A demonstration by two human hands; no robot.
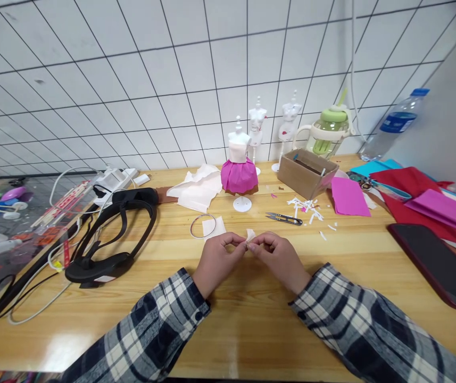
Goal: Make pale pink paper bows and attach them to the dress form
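Both my hands meet over the middle of the table, fingertips pinched on a small piece of pale cream paper. My left hand grips its left side, and my right hand grips its right side. Just beyond them stands a miniature dress form with a white bodice and a gathered magenta skirt. A thin ring lies partly over a flat cream piece near my left hand. Thread snips rest on the table past my right hand. A larger crumpled cream sheet lies farther back.
Two bare dress forms stand behind. A cardboard box, cup and bottle are at the back right. White scraps, magenta paper and a phone lie right. A black headset strap and cables occupy the left.
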